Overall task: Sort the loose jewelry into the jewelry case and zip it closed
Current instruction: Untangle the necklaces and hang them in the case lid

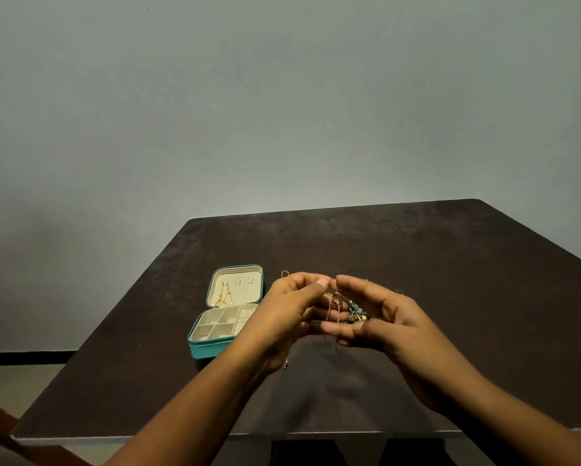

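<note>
Holding a thin chain (333, 309) by its top, the left hand (289, 312) pinches it between thumb and curled fingers just right of the jewelry case (211, 346), above the table (434, 260). The right hand (383, 319), farther right of the case, meets it fingertip to fingertip and cups a dark beaded cluster (356, 312) under its thumb. The chain hangs plumb, its long axis vertical. The case lies open and face up, its long axis running away from the person, lid far, compartments near. The left hand is nearer, so the drop probably goes leftward and down.
</note>
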Available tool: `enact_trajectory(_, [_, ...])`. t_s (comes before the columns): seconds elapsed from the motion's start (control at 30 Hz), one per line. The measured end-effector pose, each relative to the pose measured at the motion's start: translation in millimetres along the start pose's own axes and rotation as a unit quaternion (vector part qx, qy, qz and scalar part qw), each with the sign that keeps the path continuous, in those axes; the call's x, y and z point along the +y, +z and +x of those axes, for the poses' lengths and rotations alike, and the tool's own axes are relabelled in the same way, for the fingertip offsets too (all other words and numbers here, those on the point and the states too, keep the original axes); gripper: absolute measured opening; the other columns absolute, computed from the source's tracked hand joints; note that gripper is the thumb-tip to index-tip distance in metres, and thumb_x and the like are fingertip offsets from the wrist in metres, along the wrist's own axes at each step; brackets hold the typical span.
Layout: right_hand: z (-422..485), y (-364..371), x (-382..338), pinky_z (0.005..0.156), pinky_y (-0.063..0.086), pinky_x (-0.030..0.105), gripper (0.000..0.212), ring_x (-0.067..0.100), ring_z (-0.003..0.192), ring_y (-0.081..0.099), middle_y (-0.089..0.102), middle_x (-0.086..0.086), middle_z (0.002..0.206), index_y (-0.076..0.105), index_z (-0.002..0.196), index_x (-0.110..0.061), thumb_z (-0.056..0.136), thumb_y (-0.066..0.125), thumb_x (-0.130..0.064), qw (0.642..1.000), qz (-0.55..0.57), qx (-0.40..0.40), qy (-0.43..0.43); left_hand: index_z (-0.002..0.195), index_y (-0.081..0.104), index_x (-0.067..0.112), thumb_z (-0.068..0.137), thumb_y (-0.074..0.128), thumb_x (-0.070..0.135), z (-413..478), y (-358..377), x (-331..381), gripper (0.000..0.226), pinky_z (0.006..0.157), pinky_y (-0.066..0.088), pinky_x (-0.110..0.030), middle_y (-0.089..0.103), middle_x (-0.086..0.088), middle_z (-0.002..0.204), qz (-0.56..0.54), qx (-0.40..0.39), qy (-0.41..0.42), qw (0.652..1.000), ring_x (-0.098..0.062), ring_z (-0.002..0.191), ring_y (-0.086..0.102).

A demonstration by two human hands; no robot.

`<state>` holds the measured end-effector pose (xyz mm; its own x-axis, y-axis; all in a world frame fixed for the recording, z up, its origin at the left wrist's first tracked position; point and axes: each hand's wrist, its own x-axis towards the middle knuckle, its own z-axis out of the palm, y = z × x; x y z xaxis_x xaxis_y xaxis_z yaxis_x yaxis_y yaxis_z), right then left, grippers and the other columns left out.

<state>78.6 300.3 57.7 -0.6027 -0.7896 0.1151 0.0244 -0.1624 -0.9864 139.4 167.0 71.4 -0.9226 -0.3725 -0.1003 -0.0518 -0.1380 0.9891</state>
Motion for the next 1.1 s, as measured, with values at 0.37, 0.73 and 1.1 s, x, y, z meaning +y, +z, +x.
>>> enact_trajectory(0.37, [6,-12,11,0.061,0.047,0.020,0.042,0.016,0.076,0.060,0.064,0.006,0.105,0.061,0.100,-0.019,0.081,0.048,0.016,0.995,-0.090,0.048,0.013,0.107,0.056,0.007,0.088,0.051,-0.003,-3,-2,7,0.022,0.050,0.052,-0.024,0.066,-0.008,0.067,-0.003,-0.035,0.008,0.999,-0.010,0.044,0.049])
enact_trajectory(0.73, [15,-21,32,0.085,0.047,0.030,0.006,0.024,0.092,0.059,0.071,0.012,0.092,0.071,0.069,-0.008,0.069,0.069,-0.002,0.973,0.163,-0.009,0.162,0.105,0.062,0.007,0.089,0.050,0.013,-3,-9,14,0.021,0.050,0.049,-0.020,0.068,-0.003,0.070,-0.089,-0.048,-0.031,0.994,-0.008,0.049,0.051])
enact_trajectory(1.1, [24,-41,29,0.080,0.056,0.036,0.051,0.028,0.091,0.068,0.070,0.019,0.095,0.072,0.073,0.000,0.030,0.093,-0.017,0.946,0.303,-0.006,0.113,0.078,0.060,0.008,0.089,0.053,0.020,15,-29,8,0.017,0.053,0.056,-0.032,0.053,-0.002,0.051,-0.231,0.079,-0.094,0.965,-0.013,0.042,0.056])
